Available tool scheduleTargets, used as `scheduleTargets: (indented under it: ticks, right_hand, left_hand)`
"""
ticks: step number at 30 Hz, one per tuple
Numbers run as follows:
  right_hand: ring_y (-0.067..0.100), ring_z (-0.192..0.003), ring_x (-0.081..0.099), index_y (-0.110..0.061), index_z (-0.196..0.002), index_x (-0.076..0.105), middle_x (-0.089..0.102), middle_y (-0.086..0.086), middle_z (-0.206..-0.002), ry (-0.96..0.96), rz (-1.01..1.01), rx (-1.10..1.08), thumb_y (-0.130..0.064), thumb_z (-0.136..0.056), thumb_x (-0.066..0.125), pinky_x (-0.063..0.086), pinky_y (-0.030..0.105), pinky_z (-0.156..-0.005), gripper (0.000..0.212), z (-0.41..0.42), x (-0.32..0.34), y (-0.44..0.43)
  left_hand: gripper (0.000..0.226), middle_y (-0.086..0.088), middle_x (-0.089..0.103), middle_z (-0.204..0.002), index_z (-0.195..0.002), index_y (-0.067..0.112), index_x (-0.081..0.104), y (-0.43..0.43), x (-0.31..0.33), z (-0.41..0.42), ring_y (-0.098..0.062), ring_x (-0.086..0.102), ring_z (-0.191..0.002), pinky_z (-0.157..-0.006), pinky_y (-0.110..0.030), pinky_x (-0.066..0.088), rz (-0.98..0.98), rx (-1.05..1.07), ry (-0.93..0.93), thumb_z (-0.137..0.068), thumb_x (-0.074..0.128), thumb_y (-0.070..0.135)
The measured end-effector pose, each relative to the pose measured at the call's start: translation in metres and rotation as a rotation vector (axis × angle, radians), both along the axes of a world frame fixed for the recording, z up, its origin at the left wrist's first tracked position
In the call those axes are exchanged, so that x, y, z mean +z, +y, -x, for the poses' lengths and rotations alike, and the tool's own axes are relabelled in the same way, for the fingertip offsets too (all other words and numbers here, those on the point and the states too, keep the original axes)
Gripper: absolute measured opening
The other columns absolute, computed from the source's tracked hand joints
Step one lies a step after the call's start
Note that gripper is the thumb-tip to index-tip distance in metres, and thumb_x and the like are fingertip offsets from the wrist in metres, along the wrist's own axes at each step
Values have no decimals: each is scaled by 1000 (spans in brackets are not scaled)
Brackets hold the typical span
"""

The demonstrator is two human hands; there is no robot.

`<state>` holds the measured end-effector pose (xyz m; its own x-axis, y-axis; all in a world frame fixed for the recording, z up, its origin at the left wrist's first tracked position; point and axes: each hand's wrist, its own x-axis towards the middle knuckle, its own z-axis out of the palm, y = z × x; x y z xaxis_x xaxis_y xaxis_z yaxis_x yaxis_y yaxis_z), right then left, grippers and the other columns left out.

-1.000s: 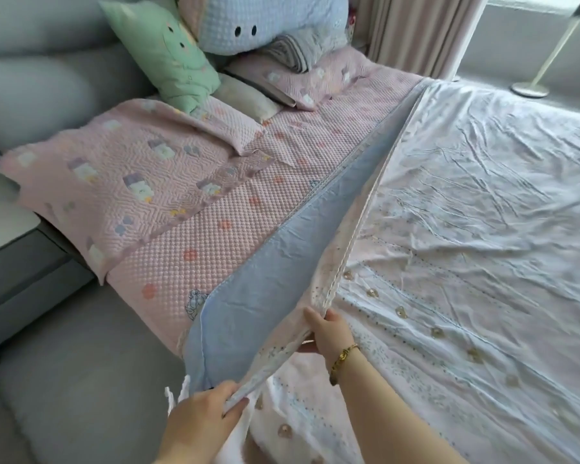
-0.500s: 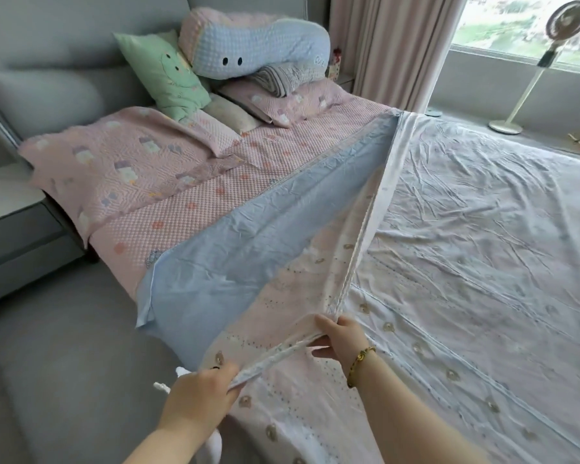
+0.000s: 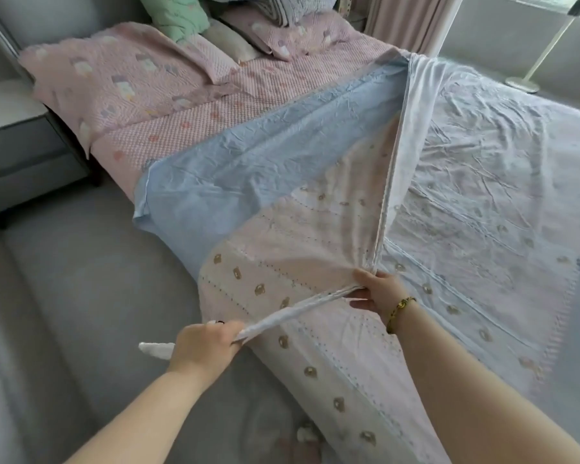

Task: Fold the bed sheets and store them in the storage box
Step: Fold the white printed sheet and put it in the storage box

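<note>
A pale bed sheet [image 3: 482, 182] with small brown bear prints lies spread over the bed. Its blue underside [image 3: 248, 169] shows where the left part is turned up. My left hand [image 3: 203, 346] grips the sheet's gathered white edge near the bed's side. Farther right and up, my right hand [image 3: 377, 291], with a gold bracelet on the wrist, pinches the same edge where the hem line turns toward the headboard. The edge runs taut between both hands. No storage box is in view.
A pink quilted cover [image 3: 188, 92] and several pillows [image 3: 181, 15] lie at the head of the bed. A grey nightstand [image 3: 17, 142] stands at the left. Grey floor [image 3: 64, 296] runs beside the bed. A white fan stand [image 3: 529, 78] and curtains [image 3: 409, 18] are behind.
The raised sheet edge has come down toward the bed, showing more blue underside. Both hands moved apart along the edge, pulling it taut. My view has tipped downward.
</note>
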<state>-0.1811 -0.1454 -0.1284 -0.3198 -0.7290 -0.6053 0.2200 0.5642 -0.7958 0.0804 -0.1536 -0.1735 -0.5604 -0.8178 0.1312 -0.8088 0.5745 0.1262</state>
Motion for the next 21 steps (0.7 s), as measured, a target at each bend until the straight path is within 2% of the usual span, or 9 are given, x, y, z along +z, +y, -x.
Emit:
scheduleTargets:
  ticks: [5, 7, 8, 10, 13, 16, 18, 20, 21]
  right_hand:
    - [3, -37, 59, -4, -102, 49, 57, 6, -75, 87, -47, 64, -12, -96, 46, 51, 17, -39, 11, 34, -2, 33]
    - [3, -37, 59, -3, -102, 49, 57, 6, -76, 81, -54, 83, -13, -96, 46, 51, 18, -39, 12, 47, -4, 45]
    - [3, -37, 59, -3, -102, 50, 57, 6, -76, 71, -53, 91, -12, -96, 46, 51, 18, -39, 12, 54, -5, 52]
    - [4, -37, 60, -2, -101, 50, 57, 7, -75, 55, -54, 109, -12, -96, 46, 51, 18, -39, 12, 70, -8, 68]
    - [4, -37, 60, -3, -90, 52, 57, 8, -75, 19, -47, 137, -10, -96, 46, 51, 18, -40, 11, 101, -9, 99]
    - [5, -39, 61, -7, -83, 52, 57, 9, -75, -27, -40, 159, -9, -96, 45, 51, 19, -40, 15, 131, -14, 134]
    - [6, -41, 62, -8, -80, 54, 62, 9, -71, -48, -59, 180, -8, -95, 46, 52, 19, -40, 17, 150, -20, 158]
    - [8, -44, 64, -7, -80, 55, 67, 6, -62, -91, -89, 203, -7, -94, 48, 53, 21, -41, 16, 163, -30, 182]
    - [8, -46, 65, -6, -81, 56, 67, 6, -62, -118, -102, 208, -6, -93, 48, 53, 21, -42, 15, 167, -37, 193]
  left_hand:
    - [29, -1, 42, -25, -40, 31, 60, 52, -11, 19, -15, 38, -17, -54, -8, -7, -37, 109, -111, -40, 86, 43]
    - [16, 0, 60, -46, -65, 38, 69, 66, -9, 29, -14, 58, -38, -35, -16, 21, -73, 174, -187, -57, 84, 40]
    - [14, 1, 70, -69, -91, 42, 68, 75, -10, 35, -16, 67, -62, -48, -23, 38, -118, 207, -239, -77, 69, 38]
    - [29, 3, 69, -101, -117, 45, 55, 94, -18, 43, -19, 65, -92, -69, -25, 41, -270, 315, -228, -93, 46, 31]
    - [27, 1, 64, -78, -97, 43, 64, 133, -18, 78, -23, 67, -72, -51, -24, 39, -227, 419, -197, -81, 64, 21]
    - [25, -2, 63, -79, -90, 38, 65, 172, -36, 109, -28, 65, -70, -58, -25, 35, -341, 507, -159, -85, 56, 15]
    - [27, -6, 61, -53, -64, 27, 68, 193, -47, 124, -28, 58, -41, -48, -32, 45, -352, 487, -155, -63, 75, 0]
    - [25, -5, 52, -37, -53, 19, 67, 221, -52, 138, -26, 48, -27, -37, -32, 44, -231, 530, -177, -54, 69, -6]
    - [21, -4, 49, -33, -50, 19, 67, 232, -50, 143, -24, 45, -24, -32, -23, 38, -193, 537, -187, -48, 63, -2]
